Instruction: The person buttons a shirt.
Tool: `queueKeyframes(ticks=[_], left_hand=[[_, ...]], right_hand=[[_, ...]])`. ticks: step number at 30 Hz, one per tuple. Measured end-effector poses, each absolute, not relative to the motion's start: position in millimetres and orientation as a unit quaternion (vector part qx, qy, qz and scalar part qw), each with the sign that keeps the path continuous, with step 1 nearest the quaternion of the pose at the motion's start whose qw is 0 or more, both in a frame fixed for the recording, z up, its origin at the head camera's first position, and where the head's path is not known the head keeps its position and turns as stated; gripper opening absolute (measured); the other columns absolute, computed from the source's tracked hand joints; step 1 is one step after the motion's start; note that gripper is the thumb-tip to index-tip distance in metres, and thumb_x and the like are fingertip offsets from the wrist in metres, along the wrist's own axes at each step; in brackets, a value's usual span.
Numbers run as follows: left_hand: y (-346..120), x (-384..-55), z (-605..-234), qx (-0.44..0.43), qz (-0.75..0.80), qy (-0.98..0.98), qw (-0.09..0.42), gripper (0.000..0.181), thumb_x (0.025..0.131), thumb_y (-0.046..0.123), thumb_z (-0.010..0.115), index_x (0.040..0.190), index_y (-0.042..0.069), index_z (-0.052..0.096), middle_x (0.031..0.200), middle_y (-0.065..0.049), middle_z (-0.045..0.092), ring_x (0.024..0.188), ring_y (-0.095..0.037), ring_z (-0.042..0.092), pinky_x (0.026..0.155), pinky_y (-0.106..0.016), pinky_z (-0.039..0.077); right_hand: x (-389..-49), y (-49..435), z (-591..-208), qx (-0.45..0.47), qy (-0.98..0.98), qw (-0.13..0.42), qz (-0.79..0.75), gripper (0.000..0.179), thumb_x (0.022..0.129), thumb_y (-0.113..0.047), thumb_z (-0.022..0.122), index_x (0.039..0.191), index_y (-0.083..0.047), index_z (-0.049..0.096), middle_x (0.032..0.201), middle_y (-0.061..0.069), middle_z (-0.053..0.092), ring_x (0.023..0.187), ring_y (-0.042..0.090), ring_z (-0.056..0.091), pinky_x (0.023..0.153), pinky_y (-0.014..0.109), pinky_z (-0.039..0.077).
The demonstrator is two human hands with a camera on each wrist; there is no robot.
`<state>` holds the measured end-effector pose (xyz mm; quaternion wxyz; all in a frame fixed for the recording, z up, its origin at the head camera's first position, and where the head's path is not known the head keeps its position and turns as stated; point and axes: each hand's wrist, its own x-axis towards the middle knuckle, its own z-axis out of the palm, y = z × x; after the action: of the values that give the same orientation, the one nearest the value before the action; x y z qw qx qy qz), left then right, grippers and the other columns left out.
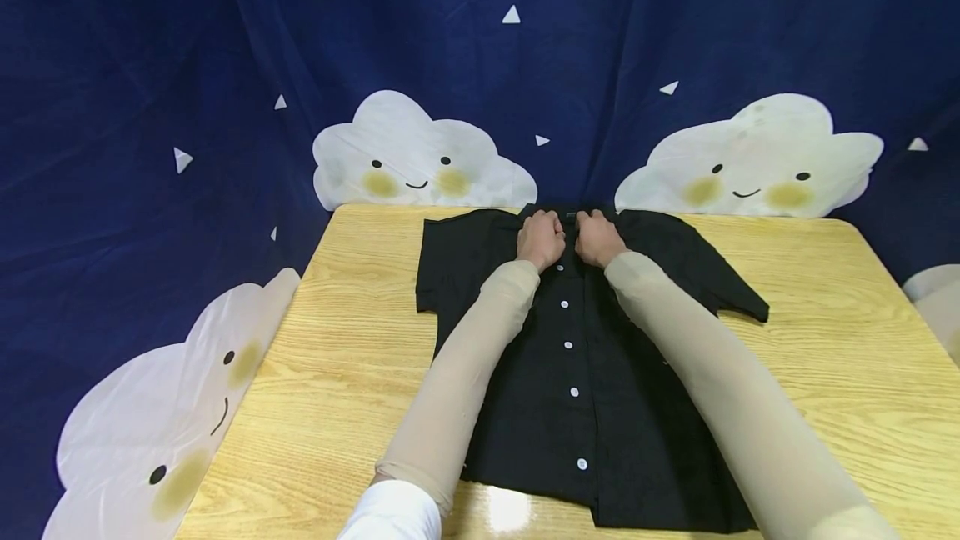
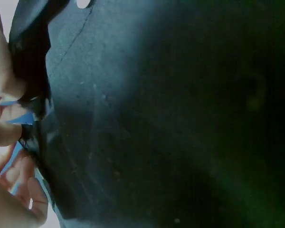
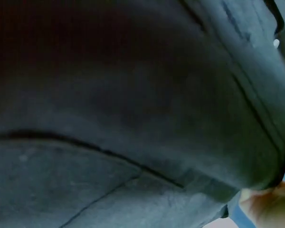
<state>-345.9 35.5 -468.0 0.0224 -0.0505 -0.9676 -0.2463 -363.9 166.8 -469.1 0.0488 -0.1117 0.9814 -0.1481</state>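
Note:
A black short-sleeved button-up shirt lies spread front side up, its collar end at the table's far edge. White buttons run down its middle, and the front panel on the right reaches lower than the left one. My left hand grips the cloth at the left of the neck opening. Close beside it, my right hand holds the collar on the other side. In the left wrist view, fingertips pinch the shirt's edge. At the lower right of the right wrist view, part of a hand meets the black cloth.
The shirt rests on a light wood-grain table. Behind it hangs a dark blue curtain with white triangles and smiling clouds. Both sleeved forearms reach across the shirt's body. Light glares off the table near the hem.

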Motion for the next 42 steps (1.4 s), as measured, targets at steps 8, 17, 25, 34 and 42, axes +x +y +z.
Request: queueKeyframes(ticks=[8,17,25,34,42], left_hand=[[33,-346,-467,-0.055,-0.267,-0.962,0.022,0.013,0.094,0.021,0.059,0.083,0.017,0.052,0.079,0.002,0.057,0.071,-0.016,0.055,0.065,-0.029,0.043],[31,-348,-469,-0.055,-0.277,-0.959,0.022,0.009,0.095,0.024,0.059,0.088,0.018,0.060,0.081,0.005,0.060,0.071,-0.013,0.057,0.066,-0.027,0.045],[36,-345,-469,-0.072,-0.256,-0.964,0.028,0.009,0.094,0.025,0.060,0.089,0.019,0.061,0.088,0.004,0.057,0.077,-0.013,0.057,0.069,-0.026,0.046],[40,-342,-471,-0.068,-0.263,-0.961,0.054,0.009,0.094,0.024,0.060,0.087,0.018,0.060,0.085,0.004,0.061,0.073,-0.014,0.059,0.066,-0.027,0.047],[44,-342,-469,-0.025,-0.300,-0.952,0.053,0.011,0.093,0.019,0.059,0.083,0.017,0.061,0.080,0.002,0.062,0.068,-0.015,0.060,0.061,-0.028,0.048]], right_hand=[[-359,169,-468,-0.125,0.984,0.027,-0.121,0.017,0.088,-0.003,0.051,0.100,0.005,0.058,0.099,0.025,0.054,0.094,0.044,0.057,0.081,0.052,0.046],[-353,171,-463,-0.100,0.986,-0.048,-0.123,0.024,0.094,-0.017,0.049,0.106,0.002,0.058,0.102,0.023,0.057,0.094,0.043,0.057,0.079,0.055,0.046],[-351,171,-460,-0.122,0.969,-0.074,-0.202,0.017,0.088,-0.014,0.058,0.094,0.002,0.062,0.095,0.020,0.059,0.091,0.039,0.057,0.082,0.052,0.044],[-351,167,-461,-0.132,0.969,-0.015,-0.207,0.023,0.095,-0.014,0.049,0.104,0.005,0.058,0.104,0.023,0.058,0.099,0.039,0.056,0.089,0.051,0.041],[-348,164,-461,-0.115,0.959,-0.035,-0.255,0.024,0.094,-0.012,0.050,0.104,0.006,0.062,0.103,0.024,0.063,0.096,0.040,0.058,0.085,0.051,0.044]])
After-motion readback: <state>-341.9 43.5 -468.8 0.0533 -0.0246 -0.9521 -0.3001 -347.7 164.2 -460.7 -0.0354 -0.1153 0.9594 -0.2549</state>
